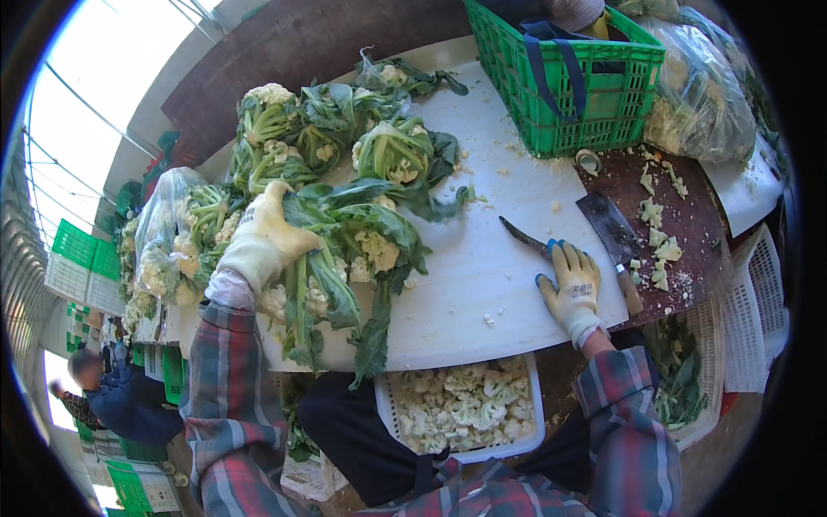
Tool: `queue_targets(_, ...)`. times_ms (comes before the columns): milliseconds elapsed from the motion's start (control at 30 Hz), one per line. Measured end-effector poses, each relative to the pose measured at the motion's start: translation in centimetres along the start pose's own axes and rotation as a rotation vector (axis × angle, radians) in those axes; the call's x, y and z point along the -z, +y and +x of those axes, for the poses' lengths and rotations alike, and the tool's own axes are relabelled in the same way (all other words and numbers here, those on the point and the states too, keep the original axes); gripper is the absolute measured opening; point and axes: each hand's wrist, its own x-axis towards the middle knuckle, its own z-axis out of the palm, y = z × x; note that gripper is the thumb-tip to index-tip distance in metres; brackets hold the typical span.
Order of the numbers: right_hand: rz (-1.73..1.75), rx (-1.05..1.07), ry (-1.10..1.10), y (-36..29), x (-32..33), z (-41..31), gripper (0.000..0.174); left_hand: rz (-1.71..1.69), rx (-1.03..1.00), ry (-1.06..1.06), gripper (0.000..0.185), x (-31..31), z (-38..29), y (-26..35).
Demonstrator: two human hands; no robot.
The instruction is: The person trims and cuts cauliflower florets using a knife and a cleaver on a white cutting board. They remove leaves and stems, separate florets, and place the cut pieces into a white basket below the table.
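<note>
My left hand (pixel 268 226), in a cream and blue coated work glove, grasps a leafy cauliflower head (pixel 376 249) at the left of the white board (pixel 446 323). Its thumb lies across the leaf stalks, and leaves hang over the board's near edge. On the right, my gloved right hand (pixel 574 282) rests palm down over the handle end of a small curved knife (pixel 520 234). The blade points away to the left; whether the fingers close round the handle is hidden. Just beyond that hand lies a cleaver (pixel 607 226) with a wooden handle.
More untrimmed cauliflowers (pixel 271 136) are heaped at the back left, some bagged in plastic (pixel 165 213). A green crate (pixel 581 123) stands at the back right beside a tape roll (pixel 588 163). Below the board sits a white basket (pixel 539 426) of cut florets. People (pixel 123 394) work at far left.
</note>
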Motion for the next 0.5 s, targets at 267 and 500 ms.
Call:
queue_targets(267,-0.027,-0.021,0.008,1.3,0.7,0.0,0.068,-0.084,-0.120,0.171,0.086,0.0,4.2,5.0)
queue_targets(500,0.037,0.008,0.023,0.2,0.2,0.1,0.065,0.100,-0.064,0.403,0.079,-3.0,11.4,1.5)
